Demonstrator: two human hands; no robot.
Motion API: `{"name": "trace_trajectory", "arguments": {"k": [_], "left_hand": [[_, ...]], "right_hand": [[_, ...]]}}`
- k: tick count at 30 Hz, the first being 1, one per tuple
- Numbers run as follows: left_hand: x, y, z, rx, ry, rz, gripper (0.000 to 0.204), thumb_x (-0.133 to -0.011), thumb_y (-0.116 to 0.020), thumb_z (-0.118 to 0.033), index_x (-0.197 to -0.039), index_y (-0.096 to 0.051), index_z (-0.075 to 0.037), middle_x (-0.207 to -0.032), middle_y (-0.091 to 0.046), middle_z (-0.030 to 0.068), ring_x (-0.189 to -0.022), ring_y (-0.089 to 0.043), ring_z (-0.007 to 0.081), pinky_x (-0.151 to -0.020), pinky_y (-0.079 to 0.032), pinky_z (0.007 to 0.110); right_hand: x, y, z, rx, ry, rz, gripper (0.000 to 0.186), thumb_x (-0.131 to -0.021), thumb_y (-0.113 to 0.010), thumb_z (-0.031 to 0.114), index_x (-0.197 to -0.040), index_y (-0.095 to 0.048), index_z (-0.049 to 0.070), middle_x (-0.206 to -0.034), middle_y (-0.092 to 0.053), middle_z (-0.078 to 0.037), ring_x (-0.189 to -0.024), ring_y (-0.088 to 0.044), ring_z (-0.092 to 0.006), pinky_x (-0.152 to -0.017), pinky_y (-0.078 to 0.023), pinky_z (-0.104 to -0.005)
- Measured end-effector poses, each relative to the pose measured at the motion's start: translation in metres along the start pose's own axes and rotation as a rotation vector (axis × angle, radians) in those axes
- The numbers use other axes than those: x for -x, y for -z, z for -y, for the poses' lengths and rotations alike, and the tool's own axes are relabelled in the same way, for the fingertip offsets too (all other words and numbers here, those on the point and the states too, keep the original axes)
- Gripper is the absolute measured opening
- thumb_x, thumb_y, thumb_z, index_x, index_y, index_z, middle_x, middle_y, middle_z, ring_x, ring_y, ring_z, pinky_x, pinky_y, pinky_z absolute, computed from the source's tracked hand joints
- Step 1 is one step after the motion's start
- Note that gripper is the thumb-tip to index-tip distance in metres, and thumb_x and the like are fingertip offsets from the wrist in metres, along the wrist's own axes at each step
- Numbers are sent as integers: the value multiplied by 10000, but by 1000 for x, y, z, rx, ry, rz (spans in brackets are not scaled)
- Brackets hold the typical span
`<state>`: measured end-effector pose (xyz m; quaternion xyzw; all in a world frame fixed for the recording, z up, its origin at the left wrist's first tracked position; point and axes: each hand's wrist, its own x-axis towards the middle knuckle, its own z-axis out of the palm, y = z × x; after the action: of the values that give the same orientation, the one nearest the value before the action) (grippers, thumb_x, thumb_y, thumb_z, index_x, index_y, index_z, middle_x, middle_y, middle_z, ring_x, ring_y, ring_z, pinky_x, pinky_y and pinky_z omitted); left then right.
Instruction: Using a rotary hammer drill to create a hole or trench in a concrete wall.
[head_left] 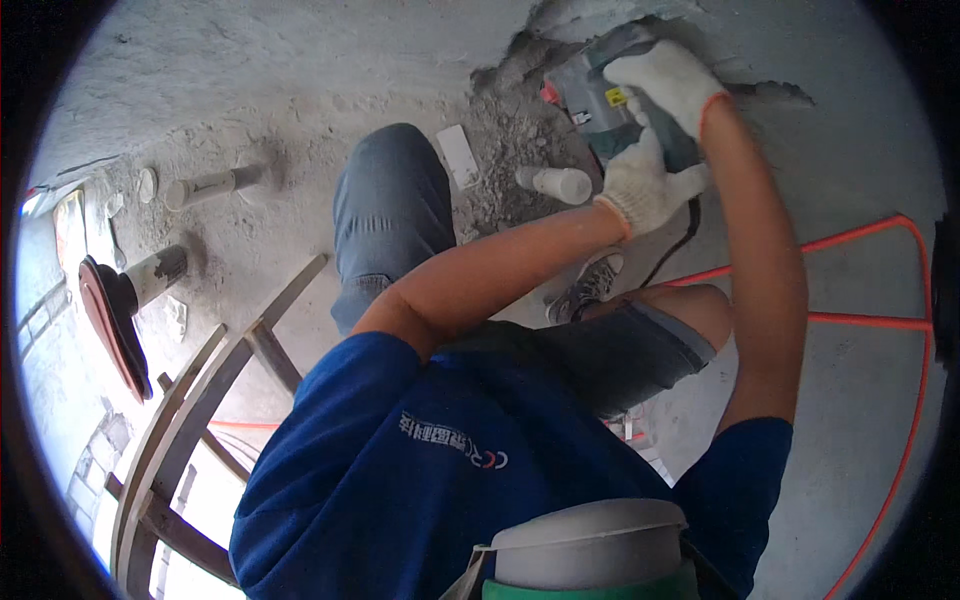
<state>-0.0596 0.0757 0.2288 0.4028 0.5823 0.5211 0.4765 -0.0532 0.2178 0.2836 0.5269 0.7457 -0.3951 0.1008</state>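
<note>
Partway through, by the look of it

I am watching from the head camera as both gloved hands are working around a grey-green power tool [590, 95], which is sitting over the broken patch at the foot of the wall [280, 50]. The right hand [668, 85] is lying across the tool's upper body, its fingers reaching over and only loosely bent. The left hand [645, 185] is bearing on the lower side, one finger stretching upward and the thumb sticking out sideways. I am not able to tell how firmly either is gripping, because the tool's underside is hiding from me.

I am judging the breaking-out to be well begun: a ragged gap [545, 50] is already showing, and loose rubble [500, 150] is lying below it, around a white pipe stub [560, 185]. What is remaining, I am reckoning, includes that uncleared rubble and perhaps the rough edges. The working end is sitting out of my sight, so I am leaving open whether it is cutting.
</note>
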Motion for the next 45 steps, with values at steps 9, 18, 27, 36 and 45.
{"name": "trace_trajectory", "arguments": {"k": [9, 18, 27, 36, 45], "left_hand": [[-10, -6, 7, -98, 45, 36, 813, -772, -697, -570, -1188, -468, 90, -958, -659, 288, -965, -646, 433, -855, -491, 468], [18, -29, 32, -79, 103, 91, 811, -760, -721, -545, -1250, -458, 46, -1012, -660, 285, -990, -644, 425, -855, -506, 467], [79, -61, 94, -248, -20, 235, 1022, -750, -718, -526, -1392, -252, 118, -1069, -615, 276, -1011, -626, 410, -872, -504, 442], [88, -59, 121, -445, -114, 546, 1017, -755, -684, -604, -1344, -335, 149, -1088, -610, 280, -1064, -604, 400, -932, -471, 437], [75, -42, 7, -139, -95, 361, 1204, -745, -689, -593, -1412, -119, 232, -1043, -623, 278, -956, -646, 408, -821, -531, 435]], "right_hand": [[8, 0, -11, -241, 12, -47, 278, -824, -685, 271, -773, -693, -2, -643, -641, -71, -535, -592, -169, -510, -450, -327], [40, -16, -30, -194, -35, -42, 287, -825, -683, 298, -750, -692, 21, -603, -611, -44, -579, -592, -143, -563, -450, -303], [108, -78, -113, -397, 81, -285, 221, -836, -678, 169, -978, -690, 1, -905, -682, -18, -853, -623, -101, -775, -490, -279], [129, -95, -137, -464, -84, -181, 230, -768, -686, 137, -965, -701, 19, -934, -689, -22, -889, -625, -120, -801, -482, -297], [145, -4, -33, -308, -39, -121, 184, -786, -644, 185, -783, -666, 3, -679, -622, -42, -660, -591, -136, -673, -477, -292]]}}
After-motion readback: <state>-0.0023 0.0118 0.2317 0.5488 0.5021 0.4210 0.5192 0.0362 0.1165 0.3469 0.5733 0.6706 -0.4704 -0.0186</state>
